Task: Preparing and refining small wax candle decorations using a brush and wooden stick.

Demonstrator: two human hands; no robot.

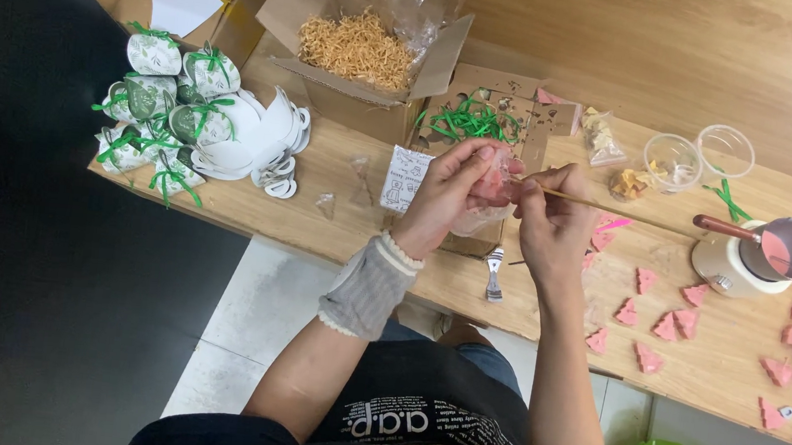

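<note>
My left hand (445, 191) has a closed grip, fingers pinched tight around a small pink piece in a clear bag (489, 191), held up above the table (357, 228) edge, just in front of my chest. My right hand (548, 211) is also closed, narrow pinch on a thin wooden stick (610, 209) whose near end meets the pink piece; the stick runs off to the right toward a small white melting pot (736, 260) with pink liquid in its metal cup. A grey knit cuff (368, 288) sits on my left wrist. The table is light wood. On the right side lie scattered pink triangle shapes (667, 326); two clear plastic cups (697, 157) stand behind them. Back centre is an open cardboard box of tan shredded filler (359, 50), with green ribbon scraps (469, 120) beside it. Far left is a pile of white-and-green gift boxes with green ribbon (169, 114). A small metal clip (494, 276) lies on the table under my hands. The floor below is pale tile beside a dark area.
</note>
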